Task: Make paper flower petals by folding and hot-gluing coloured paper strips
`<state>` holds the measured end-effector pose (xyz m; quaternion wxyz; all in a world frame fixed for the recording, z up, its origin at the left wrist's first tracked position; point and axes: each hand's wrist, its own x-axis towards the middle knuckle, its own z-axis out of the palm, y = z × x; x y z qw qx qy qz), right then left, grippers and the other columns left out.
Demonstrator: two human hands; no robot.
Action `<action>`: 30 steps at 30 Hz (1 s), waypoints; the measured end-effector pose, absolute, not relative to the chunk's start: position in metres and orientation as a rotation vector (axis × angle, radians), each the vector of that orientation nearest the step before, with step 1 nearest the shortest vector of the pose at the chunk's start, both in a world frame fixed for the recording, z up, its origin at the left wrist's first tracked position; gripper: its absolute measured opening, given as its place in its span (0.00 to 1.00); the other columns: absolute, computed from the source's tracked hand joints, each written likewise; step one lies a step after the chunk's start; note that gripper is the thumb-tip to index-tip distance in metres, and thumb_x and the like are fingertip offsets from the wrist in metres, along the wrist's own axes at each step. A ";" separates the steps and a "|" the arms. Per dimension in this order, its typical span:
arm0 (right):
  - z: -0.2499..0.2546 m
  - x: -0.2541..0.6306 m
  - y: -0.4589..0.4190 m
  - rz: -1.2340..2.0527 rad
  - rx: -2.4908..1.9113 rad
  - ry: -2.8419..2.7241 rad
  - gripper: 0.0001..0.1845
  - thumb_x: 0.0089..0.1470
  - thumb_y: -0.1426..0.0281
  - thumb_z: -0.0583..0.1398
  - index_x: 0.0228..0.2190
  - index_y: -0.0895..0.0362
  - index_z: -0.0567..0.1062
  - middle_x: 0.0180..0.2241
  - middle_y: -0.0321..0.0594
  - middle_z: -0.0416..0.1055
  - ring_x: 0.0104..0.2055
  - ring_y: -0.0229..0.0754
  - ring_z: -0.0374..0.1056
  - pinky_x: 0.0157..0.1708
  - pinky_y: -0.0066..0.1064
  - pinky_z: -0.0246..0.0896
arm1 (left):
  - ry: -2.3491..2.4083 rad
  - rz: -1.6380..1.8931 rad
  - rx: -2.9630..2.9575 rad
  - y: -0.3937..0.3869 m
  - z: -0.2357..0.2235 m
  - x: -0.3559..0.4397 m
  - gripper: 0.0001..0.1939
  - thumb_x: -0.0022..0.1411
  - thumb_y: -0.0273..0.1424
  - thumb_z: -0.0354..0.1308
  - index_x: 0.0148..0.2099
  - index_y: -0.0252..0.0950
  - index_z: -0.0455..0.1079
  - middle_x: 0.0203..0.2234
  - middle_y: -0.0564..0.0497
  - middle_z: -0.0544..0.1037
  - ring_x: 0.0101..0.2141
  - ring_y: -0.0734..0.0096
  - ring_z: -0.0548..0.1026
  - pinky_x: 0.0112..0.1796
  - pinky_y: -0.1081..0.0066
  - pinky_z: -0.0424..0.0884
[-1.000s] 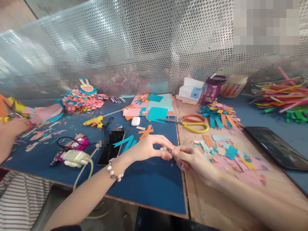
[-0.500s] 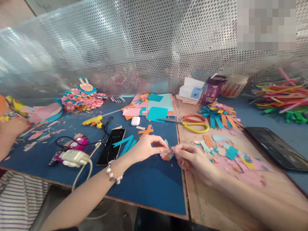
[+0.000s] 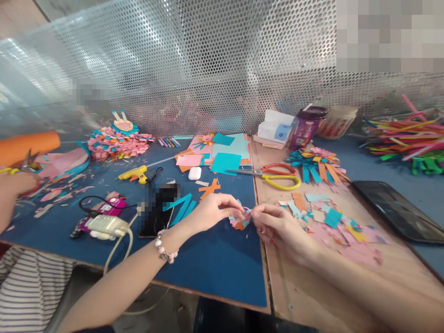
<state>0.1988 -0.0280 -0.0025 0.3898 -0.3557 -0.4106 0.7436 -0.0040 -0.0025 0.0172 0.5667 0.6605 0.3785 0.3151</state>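
Hands [image 3: 243, 217] pinching small paper flower [image 3: 240, 221], fingers hiding its centre

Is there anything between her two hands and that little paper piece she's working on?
Nothing visible: the left hand and right hand both already pinch the small paper piece just above the blue mat.

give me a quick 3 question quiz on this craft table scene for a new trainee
1. True or false: both the left hand and the right hand pinch the small paper piece.
2. Which tool lies on the blue mat left of the phone? A) glue gun B) stapler C) ruler
3. What colours are the handles of the scissors beyond the hands?

Key
1. True: fingertips of both meet on it.
2. A: the yellow glue gun.
3. One red, one yellow.
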 end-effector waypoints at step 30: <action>0.006 0.202 -0.034 1.672 -1.027 -1.507 0.14 0.52 0.58 0.61 0.30 0.57 0.70 0.25 0.32 0.62 0.22 0.30 0.55 0.20 0.24 0.49 | 0.963 0.705 1.814 -0.017 0.034 0.001 0.09 0.56 0.35 0.62 0.34 0.34 0.74 0.27 0.52 0.77 0.29 0.73 0.74 0.34 0.73 0.68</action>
